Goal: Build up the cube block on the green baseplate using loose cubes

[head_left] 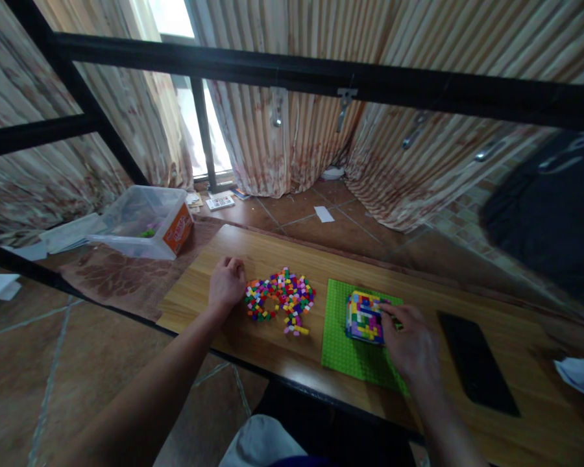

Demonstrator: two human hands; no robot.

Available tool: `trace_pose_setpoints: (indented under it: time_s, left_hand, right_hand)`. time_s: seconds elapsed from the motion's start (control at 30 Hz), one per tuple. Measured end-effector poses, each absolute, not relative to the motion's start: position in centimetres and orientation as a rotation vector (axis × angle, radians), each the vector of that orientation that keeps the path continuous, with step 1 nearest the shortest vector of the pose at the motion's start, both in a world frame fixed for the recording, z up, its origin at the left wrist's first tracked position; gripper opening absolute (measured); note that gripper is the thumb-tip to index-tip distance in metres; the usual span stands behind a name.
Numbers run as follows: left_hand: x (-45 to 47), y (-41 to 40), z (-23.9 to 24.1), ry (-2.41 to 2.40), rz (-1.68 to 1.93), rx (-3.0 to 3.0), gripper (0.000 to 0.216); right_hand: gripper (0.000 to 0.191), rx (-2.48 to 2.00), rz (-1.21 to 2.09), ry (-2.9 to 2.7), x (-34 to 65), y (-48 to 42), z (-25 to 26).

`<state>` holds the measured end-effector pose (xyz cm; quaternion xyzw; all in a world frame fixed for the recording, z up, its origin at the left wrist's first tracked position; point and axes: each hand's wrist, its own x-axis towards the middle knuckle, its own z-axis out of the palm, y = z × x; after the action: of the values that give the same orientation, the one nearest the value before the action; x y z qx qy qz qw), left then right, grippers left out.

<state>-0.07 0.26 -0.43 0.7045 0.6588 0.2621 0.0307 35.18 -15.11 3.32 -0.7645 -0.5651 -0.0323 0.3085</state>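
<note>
A compact block of many-coloured toy bricks [364, 316] stands on a green studded baseplate [338, 350]. At the right edge of that block, my right hand [411, 340] has its fingers pinched together, and whatever lies between them is hidden. My left hand [228, 283] rests on the table with curled fingers, just left of a pile of small loose bricks [289, 292]. The inside of the left hand does not show. Several bricks trail from the pile toward the table's near side.
The wooden table [272, 353] also carries a black flat rectangular object [477, 363] right of the baseplate. A clear plastic box [141, 224] with an orange label sits on a mat beyond the left end. A dark metal bar [292, 70] crosses above, before striped curtains [292, 143].
</note>
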Motion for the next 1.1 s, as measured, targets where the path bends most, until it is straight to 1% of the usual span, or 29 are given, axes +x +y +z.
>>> trace_pose_setpoints:
  time_s: [0.3,0.6,0.83,1.1]
  left_hand:
    - [-0.1,0.2,-0.4,2.025,0.812,2.182,0.023]
    - [0.1,0.2,-0.3,2.024,0.830,2.160,0.023]
    - [0.0,0.2,-0.2,2.016,0.807,2.186,0.024]
    - [0.0,0.2,-0.2,2.029,0.804,2.158,0.023]
  right_hand:
    - [0.045,-1.980,0.023,-1.337,35.9,-15.0,2.6]
    - [0.046,-1.952,0.136,-1.190,36.1,-15.5,3.0]
    - [0.055,-2.033,0.233,-1.058,36.4,-14.4,2.4]
    - [0.047,-1.936,0.370,-0.929,35.7,-14.0,2.1]
